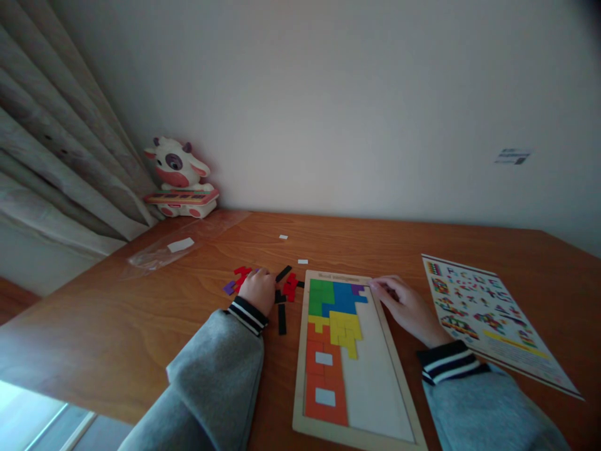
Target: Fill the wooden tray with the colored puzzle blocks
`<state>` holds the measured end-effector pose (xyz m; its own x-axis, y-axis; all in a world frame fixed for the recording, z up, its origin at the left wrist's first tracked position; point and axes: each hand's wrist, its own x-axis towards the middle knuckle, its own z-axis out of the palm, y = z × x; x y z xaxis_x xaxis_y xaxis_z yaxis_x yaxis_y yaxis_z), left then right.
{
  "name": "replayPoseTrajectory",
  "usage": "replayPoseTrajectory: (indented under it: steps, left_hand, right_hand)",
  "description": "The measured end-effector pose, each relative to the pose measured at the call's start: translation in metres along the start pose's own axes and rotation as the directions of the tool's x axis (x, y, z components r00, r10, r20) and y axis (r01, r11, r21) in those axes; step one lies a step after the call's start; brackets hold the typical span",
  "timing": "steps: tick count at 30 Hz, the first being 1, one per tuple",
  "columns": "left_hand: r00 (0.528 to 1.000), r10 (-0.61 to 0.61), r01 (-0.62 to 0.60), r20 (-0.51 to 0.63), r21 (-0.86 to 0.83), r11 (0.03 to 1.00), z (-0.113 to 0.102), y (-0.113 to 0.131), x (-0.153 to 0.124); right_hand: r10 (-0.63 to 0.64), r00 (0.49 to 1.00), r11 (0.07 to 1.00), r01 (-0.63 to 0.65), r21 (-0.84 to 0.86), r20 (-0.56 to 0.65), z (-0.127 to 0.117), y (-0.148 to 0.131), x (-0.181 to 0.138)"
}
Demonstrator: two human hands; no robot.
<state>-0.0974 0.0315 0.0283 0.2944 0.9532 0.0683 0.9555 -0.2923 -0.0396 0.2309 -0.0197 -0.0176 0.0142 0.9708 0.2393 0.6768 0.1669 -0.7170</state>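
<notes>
A wooden puzzle board [397, 363] lies on the table in front of me, its left half filled with green, blue, yellow and orange pieces [334, 319]. My left hand [258, 289] rests knuckles-up among loose red, black and purple pieces [287, 289] left of the board; its fingers are curled and hidden, so what they hold cannot be made out. My right hand [407, 307] lies on the board's upper right edge, fingers curled near the purple piece [357, 289] in the top row.
A printed pattern sheet [488, 313] lies to the right of the board. A cow-shaped toy keyboard [181, 180] stands at the back left by the curtain [56, 144]. A clear plastic bag [173, 247] lies on the table's left.
</notes>
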Motion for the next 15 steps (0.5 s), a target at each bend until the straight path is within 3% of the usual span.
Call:
replayPoseTrajectory:
  steps: [6, 9, 10, 12, 15]
  left_hand:
    - [0.999, -0.037, 0.035, -0.034, -0.072, 0.997, 0.006, -0.006, 0.005]
    - [0.974, 0.074, -0.126, -0.215, -0.237, 0.963, 0.009, -0.005, 0.004]
    - [0.938, 0.123, -0.227, -0.323, -0.307, 0.924, 0.010, -0.002, 0.003]
    - [0.822, 0.185, -0.440, -0.538, -0.395, 0.806, 0.012, 0.008, 0.000]
    - [0.671, 0.274, -0.663, -0.689, -0.393, 0.638, 0.013, 0.029, -0.010]
  right_hand:
    - [0.017, 1.000, 0.999, -0.016, 0.028, -0.023, 0.001, 0.004, 0.000]
    - [0.008, 0.997, 0.999, -0.004, 0.053, -0.075, 0.000, -0.002, -0.001]
    - [-0.001, 0.995, 0.998, 0.007, 0.056, -0.096, 0.000, -0.006, -0.001]
    - [-0.027, 0.993, 0.997, 0.035, 0.065, -0.116, 0.000, -0.019, -0.003]
    - [-0.088, 0.996, 0.988, 0.091, 0.122, -0.030, 0.006, -0.044, -0.010]
